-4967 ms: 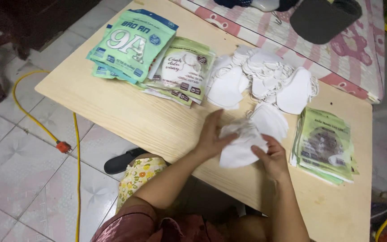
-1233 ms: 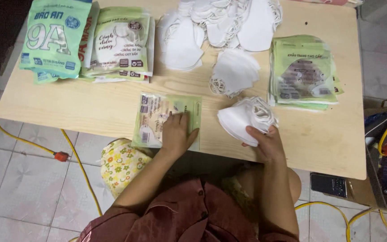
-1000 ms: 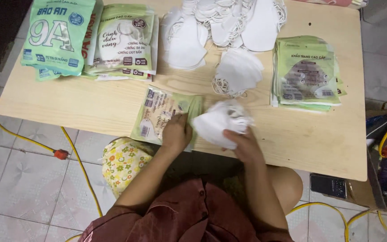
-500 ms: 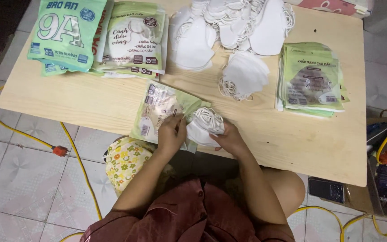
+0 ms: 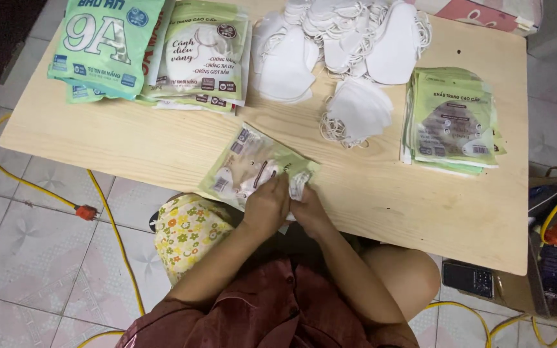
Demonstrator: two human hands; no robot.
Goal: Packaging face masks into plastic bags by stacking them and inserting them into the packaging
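At the near edge of the wooden table, both hands meet over a flat green packet that lies slantwise, its lower end toward the person. The packet is pale green with a clear window through which white shows, and small dark printed patches sit along its upper side. The left hand lies on the packet's near end, fingers curled down on it; the right hand is just beside it, fingers pinched on a bunched bit of white mask at the packet's mouth. How far the mask is inside cannot be told, since the hands cover that end. Farther back lie a loose heap of white masks with tangled ear loops and a smaller bunch of masks nearer the middle. To the right rests a stack of green packets; at the far left, a stack of larger bags and packets is cut off by the top of the frame. A yellow cable runs over the tiled floor.
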